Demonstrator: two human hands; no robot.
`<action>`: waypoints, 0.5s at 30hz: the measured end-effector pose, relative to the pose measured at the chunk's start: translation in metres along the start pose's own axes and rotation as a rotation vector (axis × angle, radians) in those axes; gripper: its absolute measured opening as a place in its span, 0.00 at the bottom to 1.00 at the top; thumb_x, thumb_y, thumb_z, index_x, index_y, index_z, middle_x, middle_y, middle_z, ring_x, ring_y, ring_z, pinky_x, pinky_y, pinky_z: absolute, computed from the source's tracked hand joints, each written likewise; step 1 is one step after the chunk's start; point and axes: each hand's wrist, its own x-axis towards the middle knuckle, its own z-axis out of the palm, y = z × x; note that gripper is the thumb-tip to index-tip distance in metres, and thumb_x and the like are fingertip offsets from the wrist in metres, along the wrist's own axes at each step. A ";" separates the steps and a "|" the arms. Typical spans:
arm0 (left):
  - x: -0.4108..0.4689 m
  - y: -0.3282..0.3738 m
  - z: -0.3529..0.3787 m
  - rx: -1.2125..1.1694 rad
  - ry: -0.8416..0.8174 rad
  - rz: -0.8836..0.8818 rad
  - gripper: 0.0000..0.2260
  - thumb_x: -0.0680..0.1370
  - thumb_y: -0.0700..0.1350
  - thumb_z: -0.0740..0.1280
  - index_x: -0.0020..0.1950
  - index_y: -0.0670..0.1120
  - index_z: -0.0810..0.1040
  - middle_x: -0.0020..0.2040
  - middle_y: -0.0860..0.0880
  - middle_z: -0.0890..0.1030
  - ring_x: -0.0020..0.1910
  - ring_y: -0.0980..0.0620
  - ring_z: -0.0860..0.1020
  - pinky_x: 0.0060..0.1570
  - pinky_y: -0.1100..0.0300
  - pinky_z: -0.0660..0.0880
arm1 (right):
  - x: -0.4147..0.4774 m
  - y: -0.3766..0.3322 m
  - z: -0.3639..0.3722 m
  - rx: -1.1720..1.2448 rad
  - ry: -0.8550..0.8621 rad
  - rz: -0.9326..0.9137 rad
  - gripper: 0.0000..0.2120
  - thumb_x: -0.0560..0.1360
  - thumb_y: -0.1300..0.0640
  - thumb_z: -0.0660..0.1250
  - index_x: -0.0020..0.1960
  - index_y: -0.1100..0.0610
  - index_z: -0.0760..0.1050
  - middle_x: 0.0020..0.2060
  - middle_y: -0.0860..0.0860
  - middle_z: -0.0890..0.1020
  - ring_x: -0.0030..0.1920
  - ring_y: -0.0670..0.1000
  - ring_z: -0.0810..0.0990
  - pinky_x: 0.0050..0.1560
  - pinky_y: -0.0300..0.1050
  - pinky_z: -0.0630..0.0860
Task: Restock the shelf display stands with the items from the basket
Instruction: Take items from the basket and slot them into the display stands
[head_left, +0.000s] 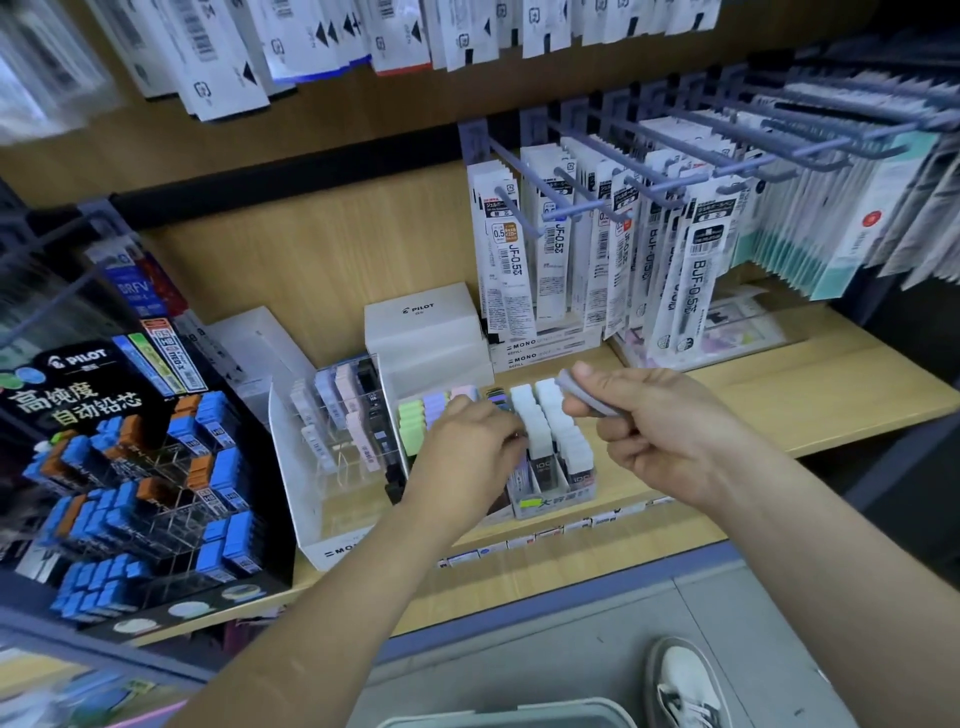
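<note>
My right hand holds a small grey-lilac lead case between thumb and fingers, just above the right side of a low display stand filled with white-capped, green, lilac and pink lead cases. My left hand reaches down into the middle of that stand, fingers closed around a case there; its fingertips hide what they pinch. The basket shows only as a grey rim at the bottom edge.
A white acrylic stand with pastel cases sits left of the hands, and a black Pilot lead stand with blue and orange cases further left. A white Pilot box stands behind. Refill packs hang on hooks above. My shoe is below.
</note>
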 end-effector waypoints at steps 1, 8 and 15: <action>0.001 0.007 -0.011 -0.204 -0.007 -0.153 0.04 0.76 0.45 0.68 0.44 0.48 0.83 0.37 0.52 0.80 0.39 0.51 0.75 0.40 0.60 0.69 | 0.001 0.001 0.000 0.001 -0.002 -0.011 0.05 0.73 0.57 0.71 0.43 0.60 0.81 0.34 0.53 0.82 0.24 0.42 0.65 0.20 0.31 0.60; 0.000 0.039 -0.074 -1.100 -0.125 -0.443 0.09 0.71 0.39 0.73 0.48 0.51 0.84 0.40 0.43 0.84 0.39 0.50 0.79 0.48 0.55 0.79 | -0.001 0.004 0.008 0.074 -0.098 -0.010 0.04 0.75 0.68 0.67 0.48 0.66 0.80 0.32 0.56 0.79 0.28 0.46 0.75 0.28 0.33 0.75; -0.006 0.026 -0.079 -1.122 0.032 -0.647 0.08 0.73 0.46 0.71 0.40 0.41 0.83 0.34 0.43 0.83 0.31 0.52 0.78 0.35 0.60 0.78 | -0.006 0.001 0.017 0.215 -0.146 -0.074 0.05 0.73 0.71 0.65 0.46 0.65 0.78 0.33 0.56 0.83 0.34 0.50 0.85 0.37 0.36 0.81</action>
